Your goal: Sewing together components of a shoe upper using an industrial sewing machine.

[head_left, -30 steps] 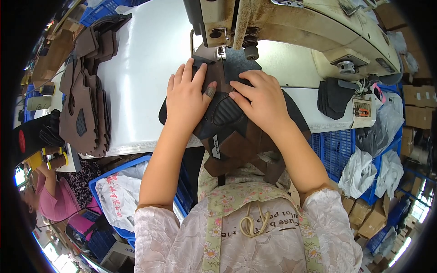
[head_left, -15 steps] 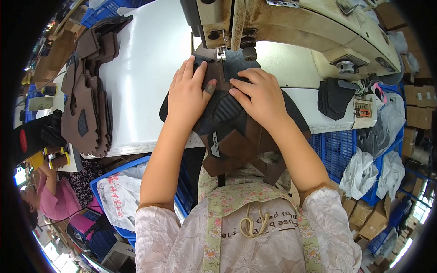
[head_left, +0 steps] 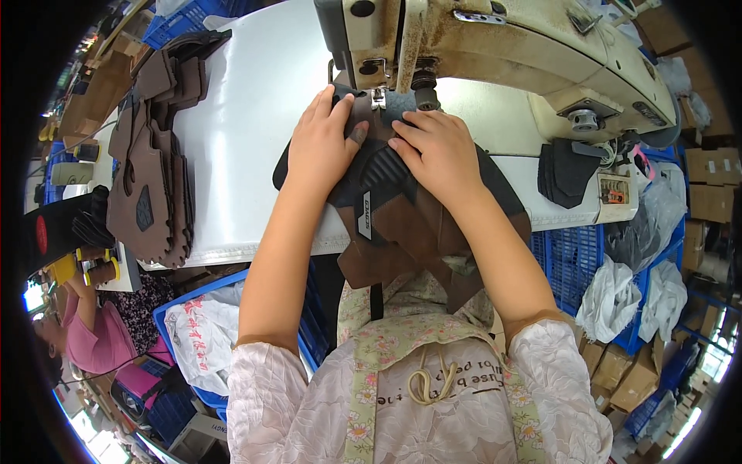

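A brown and black sewn leather piece [head_left: 402,224] with a small pale label lies under the sewing machine [head_left: 541,46] and hangs over the table's front edge. Its far part passes below the metal presser foot [head_left: 378,99]. My left hand [head_left: 323,139] lies flat on the piece's left side, fingers stretched forward beside the foot. On the other side, my right hand [head_left: 439,151] presses down with its fingers spread and slightly bent. Neither hand grips the piece; both rest on top of it. Under the palms the material is hidden.
Stacked brown cut pieces [head_left: 151,185] lie on the white table [head_left: 247,116] at left. Black cut pieces [head_left: 568,172] sit at right. Blue crates [head_left: 568,255] with plastic bags flank the table. A person in pink [head_left: 100,332] sits at far left.
The piece has slid slightly forward under the foot, its hanging lower part shifting. Both hands stay spread on it. The whole view has tilted a little.
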A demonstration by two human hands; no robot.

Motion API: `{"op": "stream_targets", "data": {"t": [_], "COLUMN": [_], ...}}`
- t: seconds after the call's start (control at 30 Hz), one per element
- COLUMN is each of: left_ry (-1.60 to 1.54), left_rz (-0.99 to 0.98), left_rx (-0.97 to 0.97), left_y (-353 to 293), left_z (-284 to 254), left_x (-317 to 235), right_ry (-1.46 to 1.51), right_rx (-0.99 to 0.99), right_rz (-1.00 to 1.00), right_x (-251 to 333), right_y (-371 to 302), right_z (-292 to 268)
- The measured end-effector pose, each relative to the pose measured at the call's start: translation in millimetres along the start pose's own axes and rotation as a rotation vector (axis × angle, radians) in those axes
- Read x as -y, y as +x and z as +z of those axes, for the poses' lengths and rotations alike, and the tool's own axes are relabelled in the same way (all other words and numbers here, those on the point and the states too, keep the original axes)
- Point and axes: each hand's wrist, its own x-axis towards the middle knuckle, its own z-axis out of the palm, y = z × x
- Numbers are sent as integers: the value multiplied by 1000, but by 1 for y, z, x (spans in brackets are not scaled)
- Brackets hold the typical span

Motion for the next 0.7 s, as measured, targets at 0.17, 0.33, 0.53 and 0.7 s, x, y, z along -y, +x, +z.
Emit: {"op": "stream_targets", "data": {"t": [0.17,0.33,0.53,0.7], "left_ry": [-18,-61,-52,-36], "left_rz": [18,18,64,33], "left_rx": [-15,36,1,54], "left_y": [10,20,27,35], "left_z": [2,6,13,14], "left_x": [6,14,23,26], "right_ry": [39,23,6,24], "right_rx": [36,-5,-17,-78], "right_rz": [27,14,17,3], "right_x": [-3,-4,-7,-8], "right_y": [8,16,20,24], "right_z": [4,5,9,13]}}
